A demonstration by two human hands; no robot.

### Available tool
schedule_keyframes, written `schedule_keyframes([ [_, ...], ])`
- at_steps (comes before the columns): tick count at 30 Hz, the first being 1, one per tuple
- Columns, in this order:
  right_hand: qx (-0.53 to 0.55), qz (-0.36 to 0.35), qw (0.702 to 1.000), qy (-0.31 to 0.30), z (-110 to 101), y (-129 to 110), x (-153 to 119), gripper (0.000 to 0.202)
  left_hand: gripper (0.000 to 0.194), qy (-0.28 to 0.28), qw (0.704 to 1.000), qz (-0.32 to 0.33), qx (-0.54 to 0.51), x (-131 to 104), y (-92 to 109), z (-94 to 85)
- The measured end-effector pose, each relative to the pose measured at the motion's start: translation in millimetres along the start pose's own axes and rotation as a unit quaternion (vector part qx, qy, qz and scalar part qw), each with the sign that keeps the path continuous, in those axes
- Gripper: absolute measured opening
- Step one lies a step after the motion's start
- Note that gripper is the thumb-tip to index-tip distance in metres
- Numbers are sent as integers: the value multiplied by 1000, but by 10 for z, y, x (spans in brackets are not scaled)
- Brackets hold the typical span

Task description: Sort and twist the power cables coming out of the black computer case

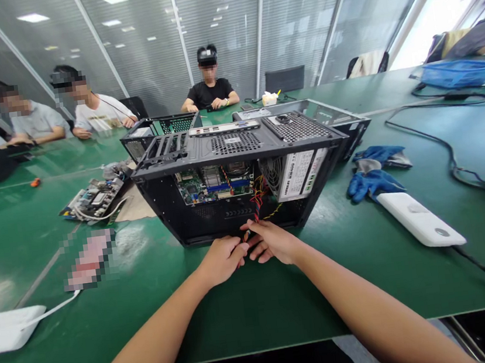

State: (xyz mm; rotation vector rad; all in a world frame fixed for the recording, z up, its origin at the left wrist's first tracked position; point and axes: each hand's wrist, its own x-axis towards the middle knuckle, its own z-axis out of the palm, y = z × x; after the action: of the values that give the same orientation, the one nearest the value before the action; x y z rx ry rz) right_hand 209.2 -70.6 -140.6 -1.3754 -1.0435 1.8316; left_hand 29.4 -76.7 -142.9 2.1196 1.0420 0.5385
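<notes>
A black computer case (239,223) stands on the table right in front of me, its open side toward me. Inside it are a green motherboard (193,189) and a silver power supply (299,176) with a fan. Red, yellow and black power cables (257,200) run from the power supply down to the case's near edge, where both hands meet. My left hand (223,260) is closed in a pinch on the cable ends. My right hand (276,242) grips the same cables between thumb and fingers, its other fingers loosely curled. The exact connector is hidden by my fingers.
Blue work gloves (370,180) and a white power bank (421,219) lie to the right, with black cables (436,140) beyond. Loose circuit boards (96,193), a blurred phone (90,260) and another white power bank (8,329) lie left. Several people sit around the table.
</notes>
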Motion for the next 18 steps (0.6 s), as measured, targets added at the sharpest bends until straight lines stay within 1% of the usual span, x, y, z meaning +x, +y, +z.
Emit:
schedule_keyframes([
  [4,24,-9,999,31,18,17,-16,33,34,-2,1000,22,-4,-6,17,14],
  [10,119,-18,989,90,118,75,-31,20,34,-18,999,9,-42,-5,-1,46],
  [14,109,-33,985,128,155,69,-20,15,36,-30,997,9,-73,19,-29,76],
  [18,85,-28,983,158,138,29,5,10,33,-37,995,6,-94,53,-34,106],
])
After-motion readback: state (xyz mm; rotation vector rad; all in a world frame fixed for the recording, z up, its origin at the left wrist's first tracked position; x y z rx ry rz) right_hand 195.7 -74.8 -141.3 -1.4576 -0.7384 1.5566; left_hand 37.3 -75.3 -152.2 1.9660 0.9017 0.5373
